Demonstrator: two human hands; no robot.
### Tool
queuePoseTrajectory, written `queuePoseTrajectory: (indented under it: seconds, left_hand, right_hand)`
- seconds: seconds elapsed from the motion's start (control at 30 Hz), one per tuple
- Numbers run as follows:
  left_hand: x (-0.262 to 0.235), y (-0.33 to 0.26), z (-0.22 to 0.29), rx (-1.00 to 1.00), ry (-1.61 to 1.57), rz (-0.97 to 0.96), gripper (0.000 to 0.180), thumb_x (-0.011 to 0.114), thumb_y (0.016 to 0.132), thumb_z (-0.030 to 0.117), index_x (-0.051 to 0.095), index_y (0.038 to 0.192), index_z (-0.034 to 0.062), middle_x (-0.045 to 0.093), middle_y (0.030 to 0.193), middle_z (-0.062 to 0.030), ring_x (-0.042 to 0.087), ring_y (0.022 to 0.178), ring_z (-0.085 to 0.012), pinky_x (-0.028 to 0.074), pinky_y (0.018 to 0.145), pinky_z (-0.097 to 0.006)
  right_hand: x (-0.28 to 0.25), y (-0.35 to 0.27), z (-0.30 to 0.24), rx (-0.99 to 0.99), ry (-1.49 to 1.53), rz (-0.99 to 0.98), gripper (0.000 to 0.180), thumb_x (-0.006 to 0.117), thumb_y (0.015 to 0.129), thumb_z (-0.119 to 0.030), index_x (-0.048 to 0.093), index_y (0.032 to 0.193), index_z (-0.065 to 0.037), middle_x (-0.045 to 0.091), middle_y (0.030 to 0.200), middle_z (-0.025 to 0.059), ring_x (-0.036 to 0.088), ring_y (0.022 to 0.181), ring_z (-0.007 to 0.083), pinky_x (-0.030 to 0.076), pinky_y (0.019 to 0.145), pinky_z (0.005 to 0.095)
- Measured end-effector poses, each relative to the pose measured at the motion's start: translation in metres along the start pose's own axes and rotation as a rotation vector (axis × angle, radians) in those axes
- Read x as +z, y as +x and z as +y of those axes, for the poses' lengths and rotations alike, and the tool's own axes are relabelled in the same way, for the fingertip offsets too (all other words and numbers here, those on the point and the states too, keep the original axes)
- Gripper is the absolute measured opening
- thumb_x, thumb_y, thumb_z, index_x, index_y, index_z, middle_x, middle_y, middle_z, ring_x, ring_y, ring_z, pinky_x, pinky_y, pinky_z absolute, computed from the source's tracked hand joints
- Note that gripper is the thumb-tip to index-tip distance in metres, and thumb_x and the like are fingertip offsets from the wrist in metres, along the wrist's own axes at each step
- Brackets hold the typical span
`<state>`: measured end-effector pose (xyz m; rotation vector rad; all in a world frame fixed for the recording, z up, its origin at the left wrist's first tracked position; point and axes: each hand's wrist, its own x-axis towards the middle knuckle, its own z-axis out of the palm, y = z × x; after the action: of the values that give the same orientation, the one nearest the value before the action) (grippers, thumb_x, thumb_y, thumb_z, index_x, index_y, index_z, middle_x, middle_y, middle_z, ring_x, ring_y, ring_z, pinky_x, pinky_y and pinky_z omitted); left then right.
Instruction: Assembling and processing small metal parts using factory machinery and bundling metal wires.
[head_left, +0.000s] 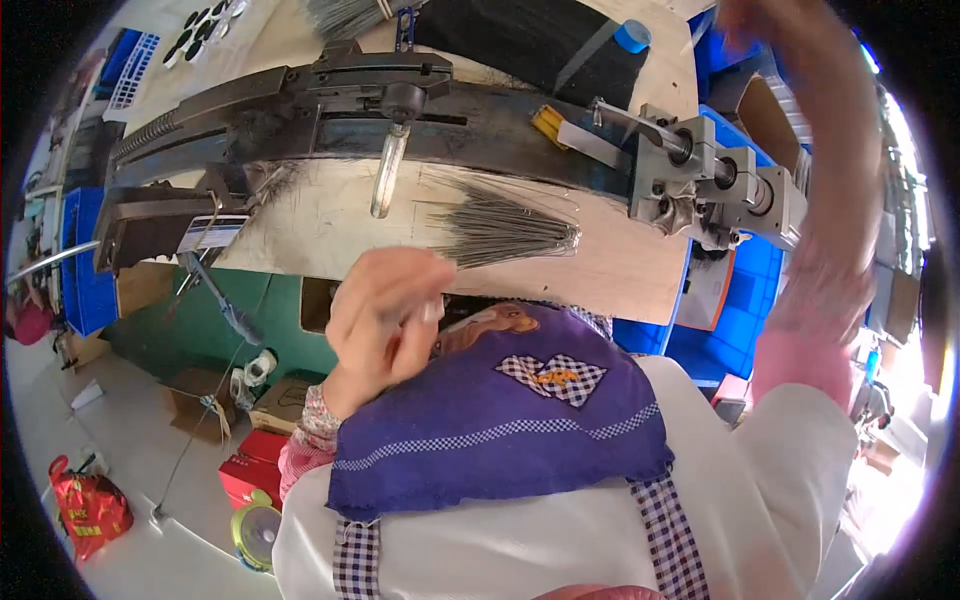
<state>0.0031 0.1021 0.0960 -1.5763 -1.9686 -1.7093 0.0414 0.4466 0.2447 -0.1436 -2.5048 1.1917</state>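
Note:
My left hand (385, 310) is at the front edge of the wooden bench (620, 270), its fingers curled in. Anything inside them is hidden. Just beyond it lies a fanned bundle of thin grey metal wires (500, 225), their looped ends toward the right; I see no wire in the hand. My right arm reaches far up along the right side, past a metal clamp fixture with shafts (690, 165). The right hand (755, 20) is smeared by motion and partly cut off by the top edge, so its fingers cannot be read.
A long dark metal bench machine (250, 120) with a lever handle (390, 170) spans the bench. A yellow-handled blade (550, 125) and blue tape roll (632, 36) lie behind. Blue bins (750, 300) stand right; cartons and a red bag (88, 510) are on the floor left.

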Motion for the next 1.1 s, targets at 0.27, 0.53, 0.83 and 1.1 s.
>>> queuePoseTrajectory:
  seconds: [0.27, 0.53, 0.83, 1.1]
  left_hand:
    - [0.054, -0.009, -0.03, 0.11, 0.323, -0.349, 0.047, 0.069, 0.074, 0.015, 0.058, 0.117, 0.0, 0.055, 0.12, -0.0135, 0.053, 0.113, -0.0328, 0.045, 0.095, -0.044]
    - [0.067, -0.038, -0.071, 0.024, 0.424, -0.515, 0.047, 0.067, 0.081, 0.022, 0.056, 0.122, 0.0024, 0.052, 0.129, -0.0134, 0.048, 0.121, -0.0308, 0.035, 0.104, -0.048]
    - [-0.046, 0.106, -0.018, -0.201, 0.277, -0.197, 0.013, 0.065, 0.084, 0.01, 0.067, 0.096, 0.0043, 0.068, 0.088, -0.0121, 0.066, 0.08, -0.0241, 0.051, 0.069, -0.031]
    - [-0.081, 0.218, -0.245, -0.676, 1.038, -0.513, 0.028, 0.054, 0.085, 0.021, 0.063, 0.099, -0.0023, 0.067, 0.09, -0.021, 0.064, 0.083, -0.0363, 0.051, 0.074, -0.045]
  right_hand:
    - [0.203, -0.166, 0.066, 0.661, 0.673, 0.305, 0.018, 0.061, 0.09, -0.008, 0.049, 0.092, 0.005, 0.062, 0.081, 0.0137, 0.066, 0.071, 0.0195, 0.056, 0.059, 0.0291]
    - [0.08, -0.12, -0.009, 0.321, 0.159, -0.314, 0.011, 0.064, 0.086, -0.008, 0.061, 0.089, 0.002, 0.061, 0.072, 0.0052, 0.061, 0.058, 0.0104, 0.046, 0.049, 0.0244]
    - [0.093, 0.143, 0.107, -0.051, -0.417, -0.485, 0.071, 0.072, 0.076, -0.043, 0.048, 0.121, 0.006, 0.059, 0.112, 0.0221, 0.061, 0.1, 0.0301, 0.048, 0.086, 0.0384]
    - [0.187, 0.21, 0.152, 0.281, -0.115, -0.758, 0.08, 0.08, 0.07, -0.033, 0.041, 0.125, 0.01, 0.061, 0.102, 0.0231, 0.065, 0.077, 0.0271, 0.058, 0.059, 0.0333]
